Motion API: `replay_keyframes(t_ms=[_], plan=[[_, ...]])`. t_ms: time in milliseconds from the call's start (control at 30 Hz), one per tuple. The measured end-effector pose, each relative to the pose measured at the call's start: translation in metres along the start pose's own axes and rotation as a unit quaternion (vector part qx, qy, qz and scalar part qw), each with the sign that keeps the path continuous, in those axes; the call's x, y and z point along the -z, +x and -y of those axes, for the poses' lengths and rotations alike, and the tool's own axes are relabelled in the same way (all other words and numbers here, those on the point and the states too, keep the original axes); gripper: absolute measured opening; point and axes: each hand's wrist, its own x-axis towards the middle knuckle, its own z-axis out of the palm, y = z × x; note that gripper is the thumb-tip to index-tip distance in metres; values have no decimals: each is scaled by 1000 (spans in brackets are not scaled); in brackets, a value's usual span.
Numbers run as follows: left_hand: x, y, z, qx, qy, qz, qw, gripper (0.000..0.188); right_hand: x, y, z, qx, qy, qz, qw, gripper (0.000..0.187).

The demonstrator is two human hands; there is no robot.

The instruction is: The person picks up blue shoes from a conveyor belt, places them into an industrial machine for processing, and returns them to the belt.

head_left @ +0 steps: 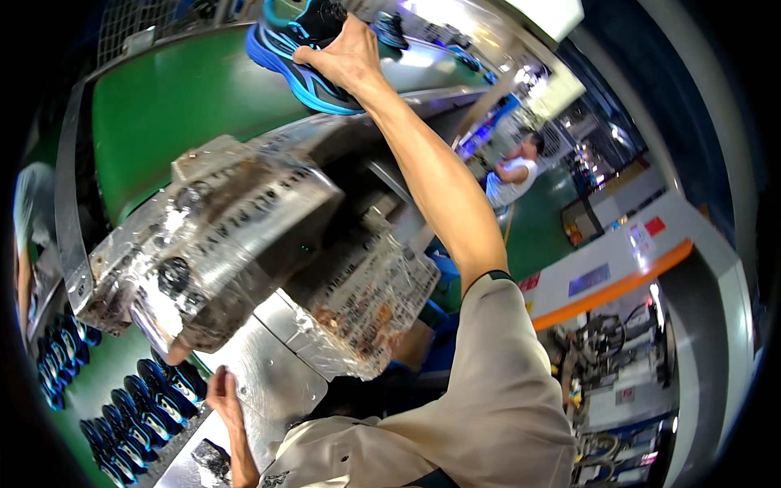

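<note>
My right hand reaches far forward, its fingers and thumb gripping a blue and black sports shoe over the green conveyor belt. The top of this shoe is cut off by the upper edge of the view. Low on the left, my left hand is above a metal worktop, holding nothing, its fingers stretched out. Between the two hands stands a machine wrapped in clear plastic film, worn and stained. Beside it sits a second film-wrapped block.
Several dark shoes with blue soles stand in rows at the lower left. Another shoe lies farther along the belt. A seated person is at the right back, another person at the left edge. A white, orange-edged machine stands right.
</note>
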Motion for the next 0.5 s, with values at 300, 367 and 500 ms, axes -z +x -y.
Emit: replay_keyframes(t_ms=[300, 367, 500], plan=[[-186, -80, -230, 192, -415, 627, 630, 94, 279, -239, 69, 167, 100, 244, 950, 55], [-219, -120, -265, 309, -414, 645, 562, 91, 316, -310, 88, 99, -1, 288, 952, 43], [-258, -170, -195, 279, -247, 703, 606, 68, 362, -439, 106, -70, -68, 127, 987, 47]])
